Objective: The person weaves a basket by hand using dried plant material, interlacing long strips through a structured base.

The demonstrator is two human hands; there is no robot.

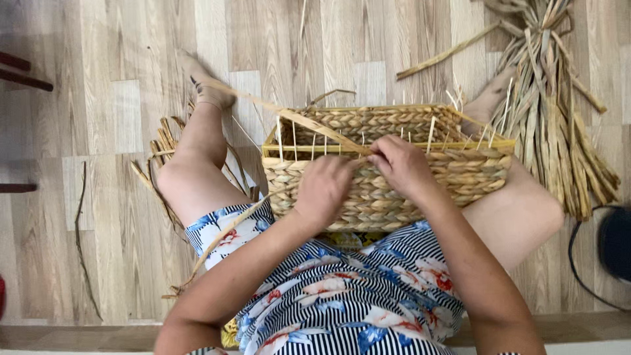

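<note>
A rectangular woven straw basket [460, 172] rests on my lap, its yellow frame rim showing with thin pale stakes sticking up. My left hand [325, 187] presses on the near wall of the basket, fingers curled over the weave. My right hand [399, 165] pinches a long flat straw strand [289, 115] at the near rim. That strand runs up and left toward my left foot [209, 89]. Another strand trails down past my left knee.
A large bundle of dried straw [559, 112] lies on the wooden floor at the right, beside my right leg. More loose strands [161, 141] lie under my left leg. A dark cable and object [614, 243] sit at the far right edge. Dark furniture legs [23, 72] are at the left.
</note>
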